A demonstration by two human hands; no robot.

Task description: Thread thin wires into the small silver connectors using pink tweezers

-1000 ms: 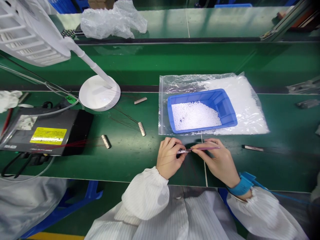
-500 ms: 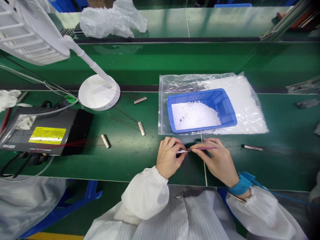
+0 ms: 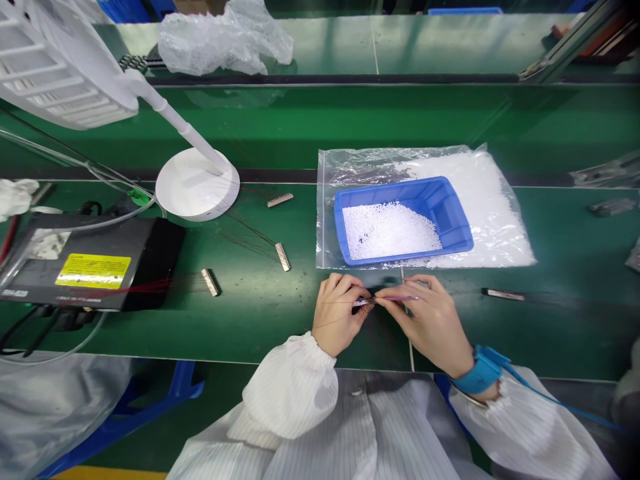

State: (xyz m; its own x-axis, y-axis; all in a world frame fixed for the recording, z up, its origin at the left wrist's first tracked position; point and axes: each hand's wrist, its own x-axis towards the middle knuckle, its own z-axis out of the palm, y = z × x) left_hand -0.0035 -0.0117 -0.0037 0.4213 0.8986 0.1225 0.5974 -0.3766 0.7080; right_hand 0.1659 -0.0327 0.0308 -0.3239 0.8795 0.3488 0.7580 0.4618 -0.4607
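Observation:
My left hand (image 3: 339, 312) pinches a small pale strip-shaped part (image 3: 361, 302) that has fine wires trailing from it across the fingers. Close beside it, my right hand (image 3: 429, 320) is closed round a thin pinkish tool like a pair of tweezers (image 3: 403, 298), its tip at the right end of the part. The fingers partly cover where tip and part meet. Just behind both hands, a blue plastic bin (image 3: 454, 220) of small white beads (image 3: 390, 230) rests on a clear bag of white material (image 3: 500, 213).
Several similar wired parts lie about: one (image 3: 283, 257) left of centre, one (image 3: 211, 283) near a black box (image 3: 155, 260), one (image 3: 504, 294) at right. A white fan (image 3: 197, 193) stands at back left. A blue wrist strap (image 3: 483, 370) trails a cord rightward.
My right hand has shifted slightly left, bringing the tool closer to my left hand. The left hand holds the part in nearly the same place.

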